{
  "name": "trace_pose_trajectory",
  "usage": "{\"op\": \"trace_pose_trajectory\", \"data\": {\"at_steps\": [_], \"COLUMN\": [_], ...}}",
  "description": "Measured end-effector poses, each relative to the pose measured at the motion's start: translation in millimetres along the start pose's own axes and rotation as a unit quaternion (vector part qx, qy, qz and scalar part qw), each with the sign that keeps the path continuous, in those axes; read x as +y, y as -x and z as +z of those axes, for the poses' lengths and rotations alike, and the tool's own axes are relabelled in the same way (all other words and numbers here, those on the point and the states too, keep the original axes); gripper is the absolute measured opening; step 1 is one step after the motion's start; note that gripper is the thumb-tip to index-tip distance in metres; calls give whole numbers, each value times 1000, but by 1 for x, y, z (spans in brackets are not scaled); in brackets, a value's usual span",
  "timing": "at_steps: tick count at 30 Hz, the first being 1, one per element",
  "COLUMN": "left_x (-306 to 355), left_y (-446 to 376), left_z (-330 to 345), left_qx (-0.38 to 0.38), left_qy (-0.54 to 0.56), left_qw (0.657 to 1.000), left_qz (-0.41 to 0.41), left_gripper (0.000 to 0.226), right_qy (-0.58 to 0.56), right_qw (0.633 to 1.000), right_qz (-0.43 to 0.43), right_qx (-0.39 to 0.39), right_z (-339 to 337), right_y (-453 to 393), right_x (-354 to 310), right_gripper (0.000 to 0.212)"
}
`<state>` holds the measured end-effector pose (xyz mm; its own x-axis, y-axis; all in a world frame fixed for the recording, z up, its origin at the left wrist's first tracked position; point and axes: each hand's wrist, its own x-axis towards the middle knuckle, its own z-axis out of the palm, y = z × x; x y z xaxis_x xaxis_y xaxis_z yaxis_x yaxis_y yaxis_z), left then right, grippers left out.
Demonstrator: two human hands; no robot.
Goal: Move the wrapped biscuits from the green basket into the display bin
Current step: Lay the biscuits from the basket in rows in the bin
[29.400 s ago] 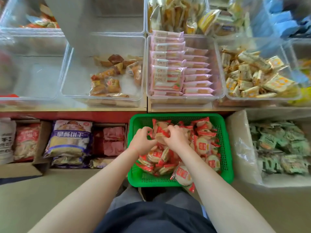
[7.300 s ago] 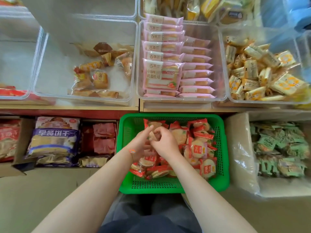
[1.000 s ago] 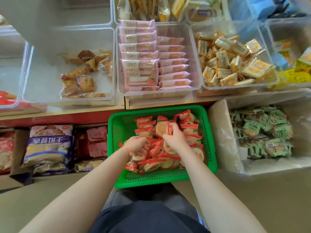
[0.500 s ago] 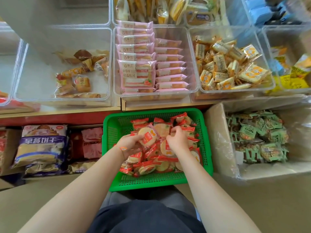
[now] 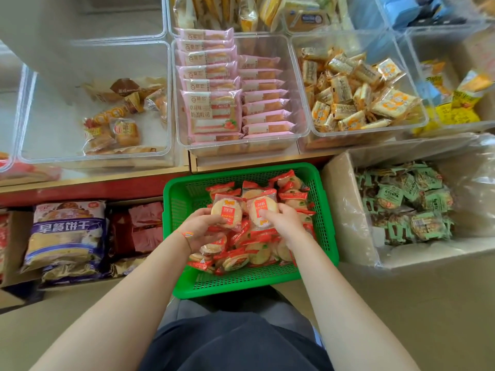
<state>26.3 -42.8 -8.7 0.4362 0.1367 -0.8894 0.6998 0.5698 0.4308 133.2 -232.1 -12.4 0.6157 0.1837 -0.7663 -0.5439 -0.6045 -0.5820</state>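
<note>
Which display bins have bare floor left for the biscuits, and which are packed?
Most room: the clear bin left of the pink packs, bare along its left side and back; brown pastries cluster at its front right. The pink-pack bin has a gap at its back right only. The yellow-snack bin is heaped. Both hands hold biscuits over the green basket.

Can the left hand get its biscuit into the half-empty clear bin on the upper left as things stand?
Probably yes: the left hand holds a wrapped biscuit above the green basket; the clear bin is open-topped, nothing between.
</note>
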Motion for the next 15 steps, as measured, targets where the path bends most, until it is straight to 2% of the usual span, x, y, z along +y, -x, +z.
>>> {"op": "trace_pose_trajectory", "data": {"at_steps": [3,5,11,15], "left_x": [7,12,24,28], "left_y": [9,14,28,28], "left_z": [2,2,0,-8], "left_qx": [-16,-27,-47,-17], "left_qy": [-4,-6,-46,-52], "left_qw": [1000,999,995,994], "left_qz": [26,39,76,96], "left_gripper": [42,42,45,49], "right_qy": [-184,-232,-180,-150], "right_qw": [981,968,972,978], "right_qz": [13,0,-64,-116], "right_qx": [-66,-91,-139,-92], "right_z": [-11,-16,-15,-12], "right_y": [14,22,34,31], "right_x": [-13,-21,-34,-38], "right_gripper": [32,29,41,41]}}
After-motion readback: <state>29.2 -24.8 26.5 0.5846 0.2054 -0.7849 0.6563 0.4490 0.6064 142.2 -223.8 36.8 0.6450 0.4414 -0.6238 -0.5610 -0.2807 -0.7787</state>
